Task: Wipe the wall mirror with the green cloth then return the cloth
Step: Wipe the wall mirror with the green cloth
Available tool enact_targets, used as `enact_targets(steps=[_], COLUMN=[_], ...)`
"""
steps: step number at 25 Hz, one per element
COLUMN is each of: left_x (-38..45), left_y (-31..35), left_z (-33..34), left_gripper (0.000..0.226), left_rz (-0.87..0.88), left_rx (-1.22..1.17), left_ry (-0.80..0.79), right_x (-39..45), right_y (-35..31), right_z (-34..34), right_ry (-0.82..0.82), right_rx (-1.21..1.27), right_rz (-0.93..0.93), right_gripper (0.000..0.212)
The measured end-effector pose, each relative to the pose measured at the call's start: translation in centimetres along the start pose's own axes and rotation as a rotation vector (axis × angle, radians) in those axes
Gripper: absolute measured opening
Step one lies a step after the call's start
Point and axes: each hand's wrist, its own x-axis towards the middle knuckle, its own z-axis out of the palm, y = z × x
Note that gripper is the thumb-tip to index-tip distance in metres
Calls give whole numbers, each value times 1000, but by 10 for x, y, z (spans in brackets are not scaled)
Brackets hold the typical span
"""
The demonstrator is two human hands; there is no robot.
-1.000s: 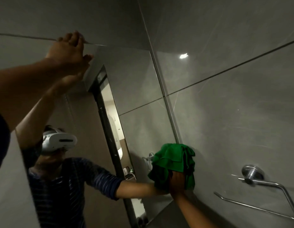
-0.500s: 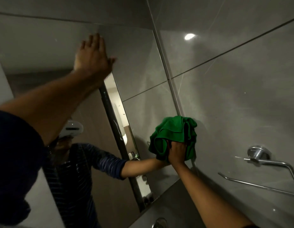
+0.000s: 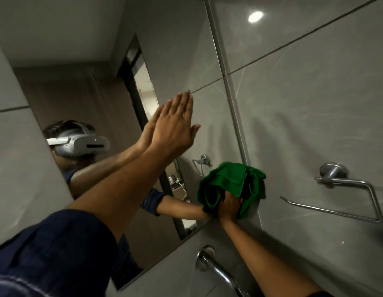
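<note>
The wall mirror (image 3: 105, 50) fills the left and middle of the head view, framed by grey tiles. My left hand (image 3: 175, 127) lies flat against the glass with fingers straight, holding nothing; its reflection meets it. My right hand (image 3: 229, 205) grips a bunched green cloth (image 3: 227, 181) and presses it on the mirror's lower right corner, at the edge by the side wall. The mirror shows my reflection wearing a headset and a dark striped top.
A chrome towel ring (image 3: 344, 189) is mounted on the tiled wall to the right of the cloth. A chrome tap spout (image 3: 216, 266) sticks out below the mirror's bottom edge. A ceiling light glints on the upper tile (image 3: 255, 17).
My left hand has slid down from the mirror's top edge to its middle. The cloth stays in my right hand at the lower right edge of the glass. The camera has tilted down.
</note>
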Motion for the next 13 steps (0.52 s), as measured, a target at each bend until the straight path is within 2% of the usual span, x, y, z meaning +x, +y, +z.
enact_targets(steps=[2, 4, 5, 7, 10, 11, 13], left_x=[-19, -39, -50, -70, -104, -116, -140], left_y=[6, 7, 4, -5, -23, -29, -44], left_z=[10, 19, 22, 23, 19, 17, 14], left_gripper=[72, 71, 71, 70, 69, 69, 69], left_rz=[9, 4, -4, -35, -96, -112, -154], left_rx=[-8, -3, 2, 20, 39, 44, 39], left_ry=[-26, -29, -27, -5, 45, 55, 58], right_x=[-21, -50, -67, -99, -126, -129, -132], right_y=[-6, -9, -12, -20, -29, -29, -29], right_z=[9, 21, 27, 37, 47, 51, 56], right_ry=[-62, -168, -196, -140, -104, -116, -113], right_rx=[7, 91, 91, 72, 19, -53, -115], right_rz=[-53, -129, -197, -349, -546, -596, -579], right_gripper=[84, 104, 101, 81, 72, 74, 68])
